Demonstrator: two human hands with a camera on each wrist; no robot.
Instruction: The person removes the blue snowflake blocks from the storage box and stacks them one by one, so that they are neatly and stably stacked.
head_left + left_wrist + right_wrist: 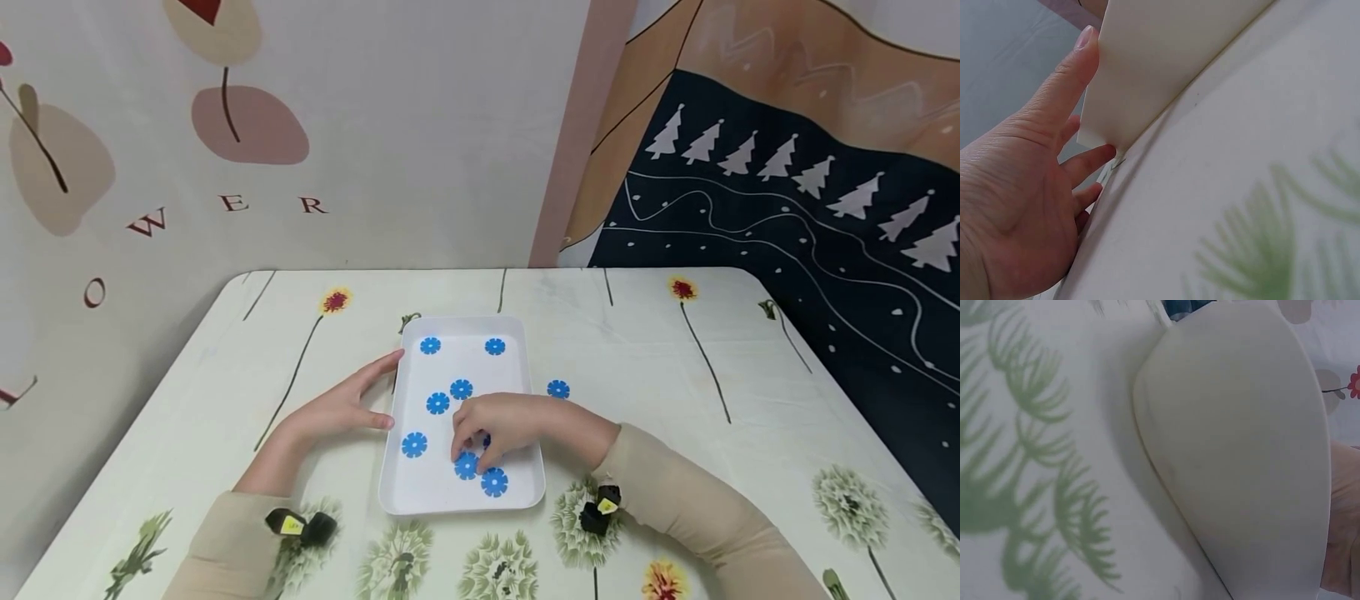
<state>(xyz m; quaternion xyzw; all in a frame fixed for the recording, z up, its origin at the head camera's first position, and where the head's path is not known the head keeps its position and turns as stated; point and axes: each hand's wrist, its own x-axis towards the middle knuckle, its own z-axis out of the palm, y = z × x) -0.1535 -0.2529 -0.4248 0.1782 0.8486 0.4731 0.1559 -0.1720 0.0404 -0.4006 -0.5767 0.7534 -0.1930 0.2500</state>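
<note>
Head view only: blue discs (466,465) lie in the white tray (462,364), which rests on the surface (637,358); one lone disc (558,389) sits outside, right of it. Both wrist views show the tray's outer side instead; the left adds thumb and fingertip contact there. Red letters (234,202) on the backdrop read O, W, E, R. Yellow labels (292,524) at the cuffs: too small to read. Left hand (337,408): thumb and fingers spread wide, touching the tray's left side. Right hand (502,421): arched over the tray, fingertips down among discs, narrow gap; cannot tell whether one is pinched.
</note>
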